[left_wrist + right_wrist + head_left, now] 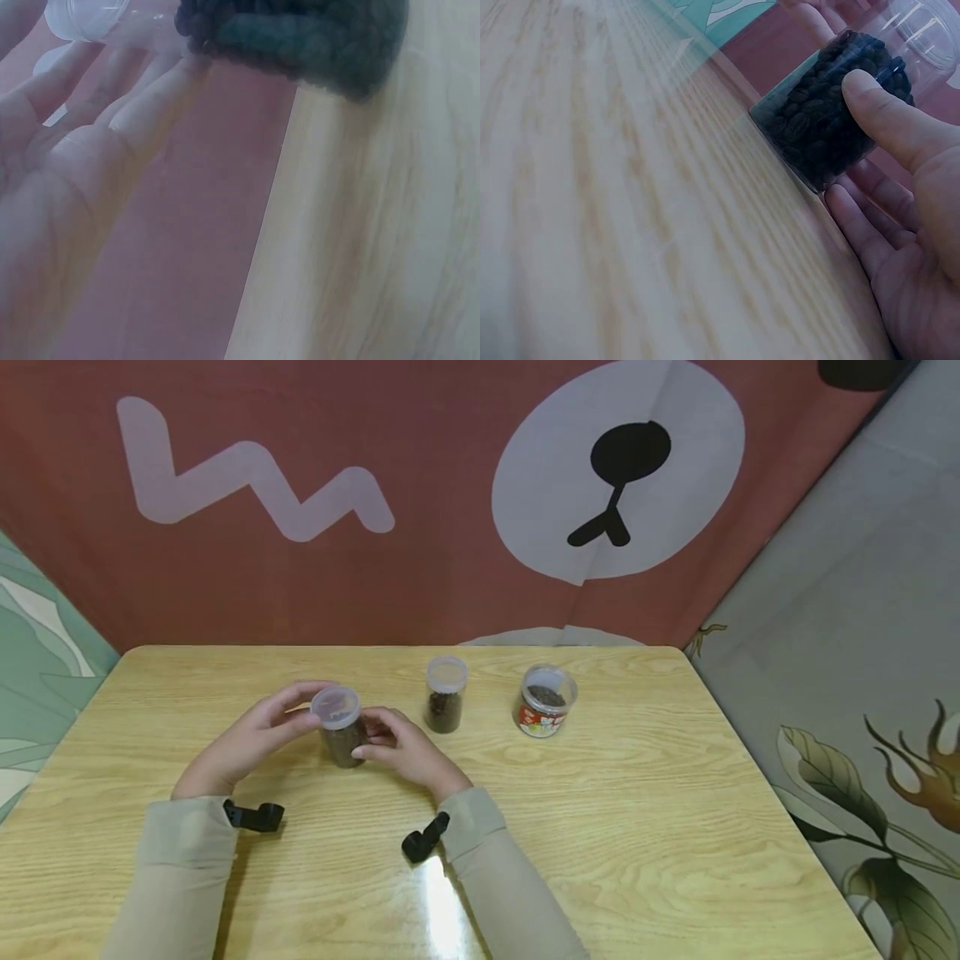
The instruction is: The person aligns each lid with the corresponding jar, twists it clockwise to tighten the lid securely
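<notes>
A clear plastic jar (344, 745) part-filled with dark coffee beans (808, 112) stands on the table, its translucent lid (336, 704) on top. My left hand (262, 727) holds the jar at the lid, thumb in front and fingers round the far side. Lower down, my right hand (407, 749) grips the jar's body from the right. In the right wrist view its thumb (881, 112) presses the wall over the beans, while the other fingers pass behind and under. The left wrist view shows the left fingers (142, 90) stretched along the jar's upper end.
To the right of the hands stands a second lidded jar (445, 710) with dark contents. Farther right is a wider clear tub (542, 720) with a red patterned label and dark grains inside. All stand on the wooden table (637, 827), which meets a reddish-brown cloth backdrop (435, 577).
</notes>
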`<state>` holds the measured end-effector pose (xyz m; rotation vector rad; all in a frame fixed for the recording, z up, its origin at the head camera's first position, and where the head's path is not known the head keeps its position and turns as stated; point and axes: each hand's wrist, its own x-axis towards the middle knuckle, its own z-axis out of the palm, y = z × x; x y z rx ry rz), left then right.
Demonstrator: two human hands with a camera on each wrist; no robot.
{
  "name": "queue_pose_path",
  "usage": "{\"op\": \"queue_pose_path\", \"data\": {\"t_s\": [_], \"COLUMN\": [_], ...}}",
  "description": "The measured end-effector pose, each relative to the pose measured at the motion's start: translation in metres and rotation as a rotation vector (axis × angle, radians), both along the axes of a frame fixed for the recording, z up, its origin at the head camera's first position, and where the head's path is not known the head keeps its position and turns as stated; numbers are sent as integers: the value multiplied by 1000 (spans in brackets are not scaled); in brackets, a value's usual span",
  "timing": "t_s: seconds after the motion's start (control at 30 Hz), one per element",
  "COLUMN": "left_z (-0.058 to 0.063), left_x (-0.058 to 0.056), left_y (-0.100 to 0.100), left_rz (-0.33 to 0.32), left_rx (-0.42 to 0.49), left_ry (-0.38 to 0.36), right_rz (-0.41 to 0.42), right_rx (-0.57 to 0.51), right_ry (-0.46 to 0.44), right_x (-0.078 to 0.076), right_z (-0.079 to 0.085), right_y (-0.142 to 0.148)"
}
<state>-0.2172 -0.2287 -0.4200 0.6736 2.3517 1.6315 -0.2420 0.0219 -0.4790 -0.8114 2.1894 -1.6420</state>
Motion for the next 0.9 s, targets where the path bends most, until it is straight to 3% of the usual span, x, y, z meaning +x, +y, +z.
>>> {"op": "queue_pose_path", "data": {"t_s": [0.23, 0.43, 0.67, 0.9], "left_z": [1, 1, 0, -2], "left_x": [0, 0, 0, -1], "left_y": [1, 3, 4, 1], "left_rz": [1, 19, 16, 13], "left_rx": [-11, 35, 63, 24], "left_ry": [-23, -68, -74, -19], "right_rz": [-9, -12, -7, 6], "right_rx": [5, 8, -2, 6], "right_ry": [-24, -46, -44, -48], "right_x": [-1, -2, 15, 15], "right_z": [0, 1, 34, 35], "right_y": [0, -2, 3, 3]}}
